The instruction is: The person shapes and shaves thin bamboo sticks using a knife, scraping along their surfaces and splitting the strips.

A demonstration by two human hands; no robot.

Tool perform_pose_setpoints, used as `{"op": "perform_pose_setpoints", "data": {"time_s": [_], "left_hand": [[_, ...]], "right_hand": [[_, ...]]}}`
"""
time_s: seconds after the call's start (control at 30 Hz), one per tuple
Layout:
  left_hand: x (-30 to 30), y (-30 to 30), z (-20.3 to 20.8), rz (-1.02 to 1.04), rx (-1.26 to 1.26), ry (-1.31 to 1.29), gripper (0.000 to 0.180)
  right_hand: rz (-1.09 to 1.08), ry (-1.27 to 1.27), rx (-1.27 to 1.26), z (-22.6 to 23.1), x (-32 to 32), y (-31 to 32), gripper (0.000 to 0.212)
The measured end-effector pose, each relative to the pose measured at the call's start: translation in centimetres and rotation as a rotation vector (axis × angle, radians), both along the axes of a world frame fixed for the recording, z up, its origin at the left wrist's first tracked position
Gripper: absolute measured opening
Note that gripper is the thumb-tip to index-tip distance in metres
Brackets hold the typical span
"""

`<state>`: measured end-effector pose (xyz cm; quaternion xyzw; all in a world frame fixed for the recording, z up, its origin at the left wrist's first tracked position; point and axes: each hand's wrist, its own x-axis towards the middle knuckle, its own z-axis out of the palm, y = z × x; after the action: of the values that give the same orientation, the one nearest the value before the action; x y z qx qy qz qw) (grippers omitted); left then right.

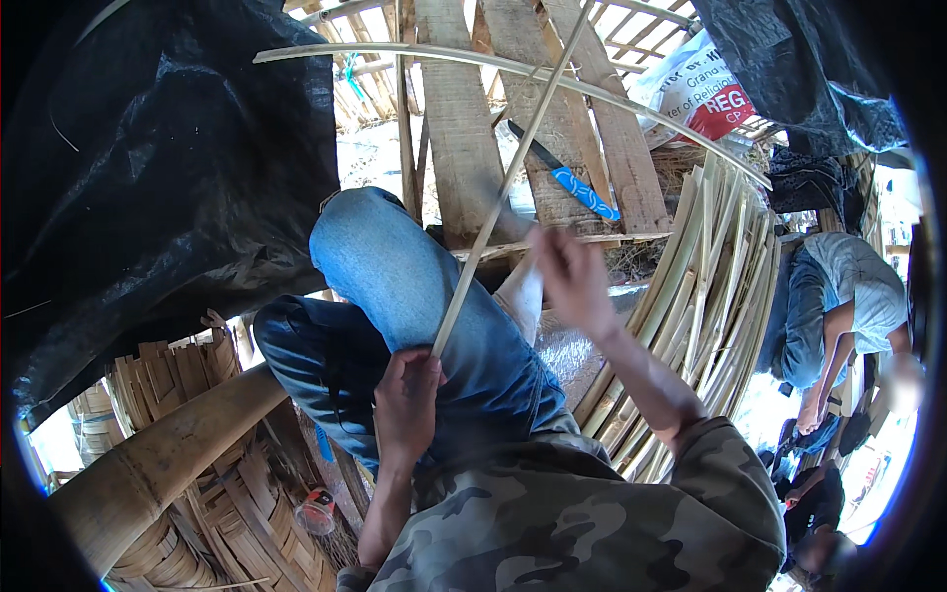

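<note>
My left hand [406,403] is closed on the lower end of a long, thin bamboo strip [490,219], in front of my jeans. From there the strip slants up and right past the top of the view. My right hand [574,281], blurred by motion, is just right of the strip, its fingers closed. A smeared grey blade, seemingly of a knife [505,209], reaches up-left from it toward the strip. Another bamboo strip [434,49] crosses over the wooden planks [457,128]. On them lies a dark-bladed knife with a blue patterned handle [584,192].
A bundle of split bamboo strips [705,296] lies to my right. Black plastic sheeting [187,187] hangs at left. A thick bamboo pole [168,464] and woven bamboo [247,513] are lower left. Another person [838,306] bends over at far right.
</note>
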<state>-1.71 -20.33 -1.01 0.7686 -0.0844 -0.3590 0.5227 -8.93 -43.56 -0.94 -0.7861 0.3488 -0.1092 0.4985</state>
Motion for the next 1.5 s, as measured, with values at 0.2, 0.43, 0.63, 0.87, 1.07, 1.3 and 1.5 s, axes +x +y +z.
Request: {"op": "perform_pose_setpoints", "data": {"time_s": [0.2,0.43,0.63,0.87,1.07,1.3,1.5], "left_hand": [[0.0,-0.4,-0.3,-0.059,-0.065,-0.119,0.014],[-0.8,0.4,0.0,-0.027,-0.123,-0.076,0.014],[0.4,-1.6,3.0,-0.014,-0.249,0.065,0.014],[5.3,-9.3,6.7,0.066,-0.628,0.036,0.026],[8.9,-17.6,11.8,0.048,-0.733,0.029,0.028],[14.1,-23.7,12.1,-0.182,-0.716,0.287,0.010],[18.7,-28.4,9.2,-0.096,-0.775,0.363,0.012]], "right_hand": [[0.275,-0.062,-0.136,-2.1,-2.1,2.9,0.024],[-0.248,-0.027,-0.057,0.4,-2.1,-3.5,0.036],[-0.367,-0.189,0.529,0.2,-2.6,1.1,0.059],[-0.213,-0.380,0.647,-2.4,-1.5,8.1,0.056],[-0.161,-0.279,0.886,1.0,1.0,11.2,0.048],[-0.196,-0.366,1.044,3.1,-0.7,11.7,0.053],[-0.168,-0.539,1.057,3.6,-0.3,11.6,0.040]]}}
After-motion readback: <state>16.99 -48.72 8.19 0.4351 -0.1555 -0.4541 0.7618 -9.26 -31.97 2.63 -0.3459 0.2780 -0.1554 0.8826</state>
